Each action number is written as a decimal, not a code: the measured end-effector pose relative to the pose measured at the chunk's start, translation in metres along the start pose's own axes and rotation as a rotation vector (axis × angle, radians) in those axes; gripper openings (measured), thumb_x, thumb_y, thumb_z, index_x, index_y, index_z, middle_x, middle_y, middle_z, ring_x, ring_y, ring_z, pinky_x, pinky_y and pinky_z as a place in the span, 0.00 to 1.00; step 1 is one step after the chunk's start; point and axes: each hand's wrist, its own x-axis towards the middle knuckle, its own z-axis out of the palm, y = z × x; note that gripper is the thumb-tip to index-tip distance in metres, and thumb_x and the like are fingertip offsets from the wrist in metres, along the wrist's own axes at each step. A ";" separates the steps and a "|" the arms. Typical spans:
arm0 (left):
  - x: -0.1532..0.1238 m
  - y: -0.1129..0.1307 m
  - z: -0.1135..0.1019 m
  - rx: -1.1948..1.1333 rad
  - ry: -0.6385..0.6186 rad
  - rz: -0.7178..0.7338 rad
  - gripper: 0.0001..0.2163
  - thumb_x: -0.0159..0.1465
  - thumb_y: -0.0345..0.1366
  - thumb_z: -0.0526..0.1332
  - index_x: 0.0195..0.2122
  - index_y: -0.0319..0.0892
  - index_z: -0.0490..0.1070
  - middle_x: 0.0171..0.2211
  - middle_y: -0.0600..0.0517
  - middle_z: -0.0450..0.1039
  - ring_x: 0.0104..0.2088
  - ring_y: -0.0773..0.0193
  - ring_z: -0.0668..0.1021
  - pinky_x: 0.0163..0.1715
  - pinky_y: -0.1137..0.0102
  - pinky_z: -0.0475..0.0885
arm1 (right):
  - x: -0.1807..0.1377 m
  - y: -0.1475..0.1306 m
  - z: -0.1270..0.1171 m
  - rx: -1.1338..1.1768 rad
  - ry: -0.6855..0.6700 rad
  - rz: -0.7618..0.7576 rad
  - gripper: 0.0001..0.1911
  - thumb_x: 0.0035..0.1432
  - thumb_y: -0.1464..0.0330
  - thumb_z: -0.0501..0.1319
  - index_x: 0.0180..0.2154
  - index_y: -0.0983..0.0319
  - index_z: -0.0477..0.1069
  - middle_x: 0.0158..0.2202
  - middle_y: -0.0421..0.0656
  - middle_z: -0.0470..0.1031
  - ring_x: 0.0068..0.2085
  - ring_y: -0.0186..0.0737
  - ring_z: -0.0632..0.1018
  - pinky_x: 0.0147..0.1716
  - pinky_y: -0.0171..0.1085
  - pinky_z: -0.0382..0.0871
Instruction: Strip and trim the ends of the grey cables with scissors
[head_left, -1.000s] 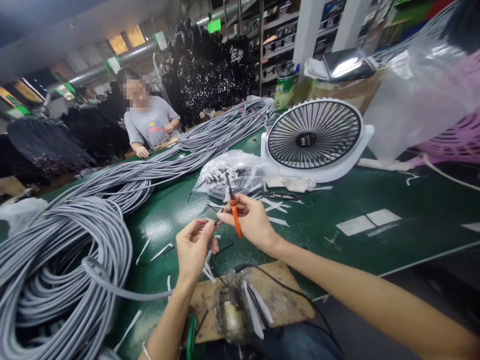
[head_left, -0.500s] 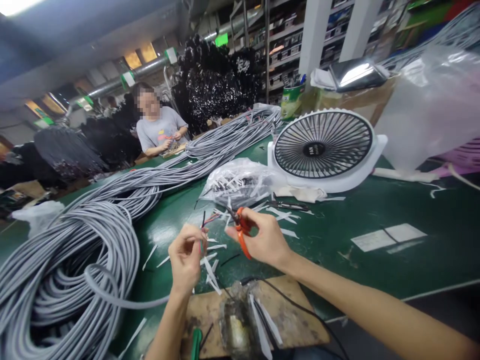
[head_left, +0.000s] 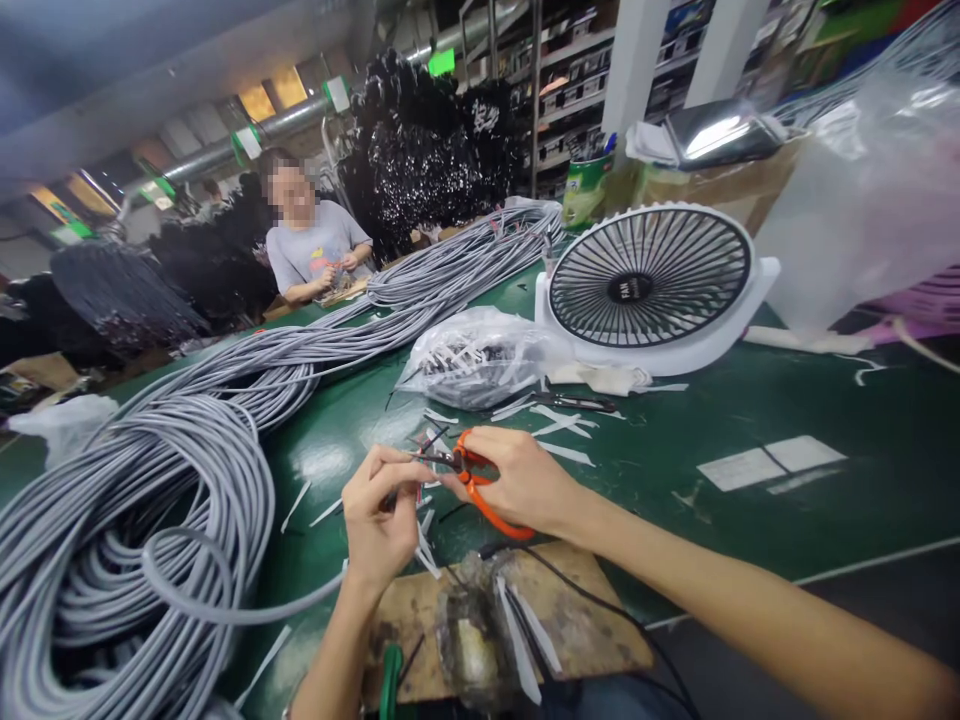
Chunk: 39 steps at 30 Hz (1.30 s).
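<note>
Near the worktop's (head_left: 750, 420) front edge, the right hand (head_left: 525, 480) was closed around orange-handled scissors (head_left: 480, 490), their blades pointing toward nine o'clock at the thin wire ends (head_left: 427, 455) pinched in the closed left hand (head_left: 379, 515). Those ends belonged to a grey cable (head_left: 225, 610) that ran off toward eight o'clock into a large coil of grey cable (head_left: 112, 520). At six o'clock from the hands lay a worn wooden board (head_left: 570, 620) with white strips on it. At twelve o'clock sat a clear plastic bag (head_left: 480, 355) of small parts, and at one o'clock stood a white desk fan (head_left: 649, 285) whose hub label read "FAN"; smaller writing under it was too small to read. Far off at eleven o'clock a co-worker (head_left: 311, 250) in a grey shirt sat at the worktop.
</note>
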 end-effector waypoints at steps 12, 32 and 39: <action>0.005 -0.003 0.002 -0.343 0.029 -0.501 0.20 0.50 0.36 0.66 0.44 0.43 0.66 0.23 0.58 0.67 0.17 0.76 0.67 0.16 0.80 0.61 | -0.001 0.002 0.000 0.078 0.087 0.065 0.24 0.55 0.59 0.56 0.13 0.62 0.56 0.12 0.36 0.57 0.17 0.27 0.57 0.19 0.30 0.50; -0.097 0.075 -0.089 -0.055 0.603 -0.729 0.15 0.53 0.46 0.63 0.21 0.39 0.65 0.13 0.60 0.55 0.12 0.77 0.56 0.10 0.83 0.51 | 0.003 0.007 -0.004 -0.274 -0.395 0.076 0.10 0.52 0.76 0.57 0.32 0.64 0.77 0.33 0.50 0.77 0.38 0.44 0.75 0.33 0.36 0.65; -0.242 0.094 -0.054 -0.047 0.471 -1.136 0.23 0.51 0.59 0.58 0.19 0.41 0.65 0.11 0.59 0.53 0.11 0.73 0.59 0.11 0.77 0.56 | -0.005 -0.002 0.028 0.482 -0.750 -0.232 0.17 0.46 0.80 0.55 0.32 0.60 0.78 0.30 0.42 0.79 0.32 0.36 0.77 0.32 0.32 0.68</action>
